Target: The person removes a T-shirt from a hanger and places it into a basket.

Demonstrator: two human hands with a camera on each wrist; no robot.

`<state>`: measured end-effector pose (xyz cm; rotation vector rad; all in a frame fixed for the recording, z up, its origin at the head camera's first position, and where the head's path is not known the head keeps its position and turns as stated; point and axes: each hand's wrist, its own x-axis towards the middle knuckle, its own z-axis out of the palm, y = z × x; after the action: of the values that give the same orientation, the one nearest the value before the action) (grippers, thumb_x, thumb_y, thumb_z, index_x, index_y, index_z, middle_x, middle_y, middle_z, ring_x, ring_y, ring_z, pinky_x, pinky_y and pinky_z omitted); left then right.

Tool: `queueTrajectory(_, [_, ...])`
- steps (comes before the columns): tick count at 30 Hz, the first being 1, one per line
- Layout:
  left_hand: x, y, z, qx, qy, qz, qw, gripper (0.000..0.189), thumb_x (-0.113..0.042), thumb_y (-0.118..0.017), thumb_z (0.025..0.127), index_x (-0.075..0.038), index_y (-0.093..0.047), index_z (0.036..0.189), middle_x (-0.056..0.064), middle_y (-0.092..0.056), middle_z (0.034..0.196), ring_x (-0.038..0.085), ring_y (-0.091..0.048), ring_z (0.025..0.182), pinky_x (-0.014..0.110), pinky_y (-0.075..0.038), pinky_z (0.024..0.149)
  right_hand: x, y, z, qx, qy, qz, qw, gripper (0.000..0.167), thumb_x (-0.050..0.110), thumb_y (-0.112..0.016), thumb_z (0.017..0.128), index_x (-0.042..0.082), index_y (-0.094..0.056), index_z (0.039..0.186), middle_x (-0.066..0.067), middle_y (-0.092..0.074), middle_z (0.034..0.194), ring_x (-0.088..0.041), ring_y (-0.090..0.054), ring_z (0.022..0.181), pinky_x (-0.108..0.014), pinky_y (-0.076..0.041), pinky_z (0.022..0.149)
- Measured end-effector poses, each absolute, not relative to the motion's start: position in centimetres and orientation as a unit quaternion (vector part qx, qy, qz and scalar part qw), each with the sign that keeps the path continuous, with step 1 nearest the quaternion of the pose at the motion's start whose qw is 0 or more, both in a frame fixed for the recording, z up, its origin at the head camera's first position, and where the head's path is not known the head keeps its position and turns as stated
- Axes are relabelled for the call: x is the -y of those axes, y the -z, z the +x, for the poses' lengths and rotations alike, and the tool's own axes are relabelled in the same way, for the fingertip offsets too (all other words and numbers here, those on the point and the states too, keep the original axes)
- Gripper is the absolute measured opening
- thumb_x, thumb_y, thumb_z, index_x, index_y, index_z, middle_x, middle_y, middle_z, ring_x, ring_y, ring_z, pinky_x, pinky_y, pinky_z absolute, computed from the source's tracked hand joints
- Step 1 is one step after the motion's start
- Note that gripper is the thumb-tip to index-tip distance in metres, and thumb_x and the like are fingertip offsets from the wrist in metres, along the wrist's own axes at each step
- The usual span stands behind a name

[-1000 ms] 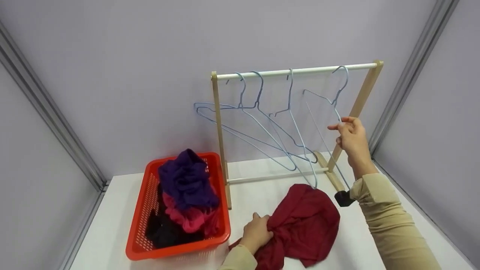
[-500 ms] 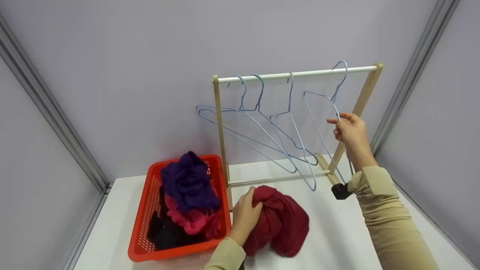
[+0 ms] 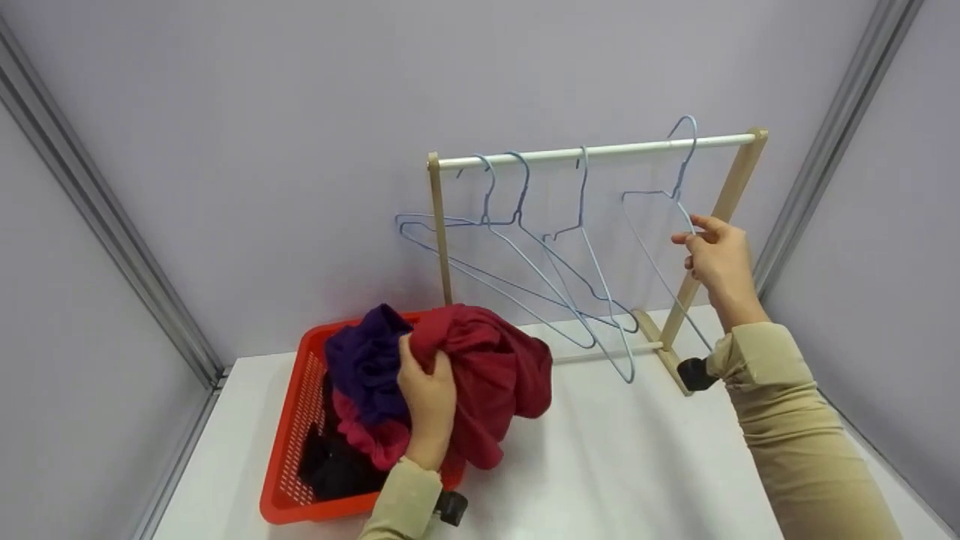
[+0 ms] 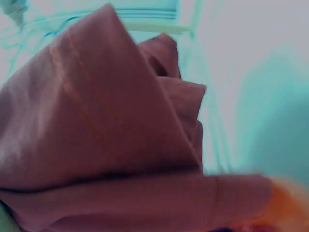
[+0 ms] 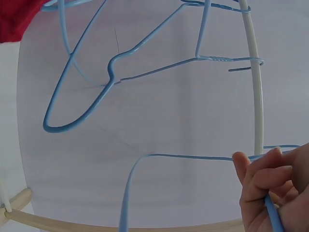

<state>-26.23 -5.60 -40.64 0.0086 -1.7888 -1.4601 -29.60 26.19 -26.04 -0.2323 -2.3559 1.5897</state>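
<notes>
My left hand grips a bunched dark red cloth garment, raised over the right side of the red plastic basket. In the left wrist view the garment fills most of the picture, with a stitched seam showing. My right hand pinches the sloping shoulder of a blue wire hanger at the right end of the rack. This hanger's hook stands slightly above the rail. In the right wrist view, curled fingers of the right hand hold the blue wire.
Inside the basket lie a purple garment, a pink one and a black one. Several blue hangers, including one near the middle, hang from the rail. The rack's wooden right post stands beside the right hand.
The left hand has lifted the dark red garment off the table and carried it up and left to the basket. The right hand has raised its hanger slightly, the hook rising off the rail.
</notes>
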Motion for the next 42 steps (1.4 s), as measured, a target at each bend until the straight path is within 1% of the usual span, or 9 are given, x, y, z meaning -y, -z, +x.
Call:
queueTrajectory(4, [8.1, 39.0, -26.0, 0.66, 0.601, 0.039, 0.448, 0.021, 0.005, -0.053, 0.085, 0.004, -0.051, 0.106, 0.015, -0.06, 0.09, 0.012, -0.05, 0.079, 0.021, -0.042, 0.073, -26.1, 25.7, -29.7, 0.828, -0.534, -0.09, 0.143, 0.047, 0.005, -0.038, 0.099, 0.0, -0.034, 0.146, 0.024, -0.051, 0.071, 0.002, -0.042, 0.056, -0.011, -0.037, 0.052])
queueTrajectory(10, [12.5, 37.3, -25.8, 0.619, 0.601, 0.103, 0.494, 0.034, 0.002, -0.051, 0.085, 0.009, -0.048, 0.118, 0.022, -0.06, 0.106, 0.018, -0.054, 0.095, 0.026, -0.041, 0.087, -25.9, 25.6, -29.7, 0.826, -0.541, -0.089, 0.132, 0.048, 0.004, -0.039, 0.099, -0.001, -0.034, 0.146, 0.023, -0.051, 0.071, 0.002, -0.042, 0.055, -0.01, -0.037, 0.052])
queueTrajectory(16, [16.0, 37.8, -26.0, 0.608, 0.6, 0.146, 0.499, 0.035, -0.004, -0.049, 0.089, 0.003, -0.047, 0.123, 0.015, -0.06, 0.115, 0.009, -0.053, 0.098, 0.02, -0.042, 0.088, -25.7, 25.8, -29.8, 0.829, -0.536, -0.096, 0.127, 0.048, 0.005, -0.04, 0.098, -0.001, -0.035, 0.145, 0.017, -0.052, 0.077, 0.002, -0.043, 0.057, -0.01, -0.039, 0.054])
queueTrajectory(18, [16.9, 38.6, -26.2, 0.62, 0.585, 0.148, 0.501, 0.035, -0.003, -0.049, 0.089, 0.003, -0.048, 0.123, 0.017, -0.06, 0.117, 0.013, -0.055, 0.101, 0.024, -0.043, 0.091, -25.5, 25.9, -29.8, 0.834, -0.528, -0.098, 0.123, 0.047, 0.007, -0.04, 0.099, 0.0, -0.035, 0.145, 0.013, -0.052, 0.083, 0.002, -0.044, 0.058, -0.011, -0.04, 0.055])
queueTrajectory(23, [18.5, 41.5, -26.7, 0.695, 0.5, 0.15, 0.495, 0.033, -0.001, -0.052, 0.088, 0.007, -0.051, 0.121, 0.028, -0.058, 0.112, 0.039, -0.053, 0.104, 0.05, -0.041, 0.093, -25.3, 26.0, -29.9, 0.843, -0.517, -0.094, 0.119, 0.047, 0.007, -0.04, 0.099, 0.001, -0.035, 0.145, 0.007, -0.053, 0.092, 0.001, -0.045, 0.059, -0.012, -0.041, 0.057])
queueTrajectory(27, [19.2, 43.6, -27.1, 0.78, 0.418, 0.15, 0.44, 0.037, -0.006, -0.054, 0.091, 0.003, -0.05, 0.127, 0.026, -0.058, 0.117, 0.042, -0.05, 0.099, 0.056, -0.04, 0.085, -25.3, 26.1, -29.9, 0.844, -0.515, -0.091, 0.119, 0.047, 0.007, -0.04, 0.099, -0.001, -0.036, 0.145, 0.007, -0.053, 0.091, 0.002, -0.045, 0.059, -0.012, -0.041, 0.056])
queueTrajectory(31, [19.5, 45.5, -27.3, 0.865, 0.34, 0.142, 0.341, 0.043, -0.009, -0.056, 0.093, -0.004, -0.047, 0.135, 0.021, -0.058, 0.126, 0.042, -0.053, 0.099, 0.057, -0.045, 0.082, -25.3, 26.3, -30.0, 0.846, -0.513, -0.09, 0.117, 0.047, 0.007, -0.041, 0.098, -0.001, -0.036, 0.145, 0.008, -0.053, 0.09, 0.002, -0.046, 0.058, -0.013, -0.042, 0.057])
queueTrajectory(35, [20.1, 46.5, -27.2, 0.913, 0.292, 0.132, 0.254, 0.043, -0.009, -0.057, 0.092, -0.006, -0.048, 0.134, 0.023, -0.058, 0.125, 0.045, -0.055, 0.101, 0.059, -0.046, 0.082, -25.1, 26.4, -30.2, 0.848, -0.511, -0.09, 0.111, 0.047, 0.009, -0.041, 0.099, 0.001, -0.036, 0.145, 0.008, -0.054, 0.091, 0.002, -0.047, 0.059, -0.013, -0.044, 0.059])
queueTrajectory(42, [21.5, 47.0, -26.8, 0.925, 0.296, 0.142, 0.191, 0.043, -0.009, -0.055, 0.093, -0.001, -0.043, 0.134, 0.027, -0.055, 0.125, 0.048, -0.054, 0.109, 0.061, -0.044, 0.089, -25.0, 26.8, -30.4, 0.851, -0.508, -0.083, 0.107, 0.049, 0.008, -0.038, 0.098, -0.002, -0.034, 0.145, 0.002, -0.056, 0.099, 0.003, -0.05, 0.059, -0.013, -0.044, 0.06])
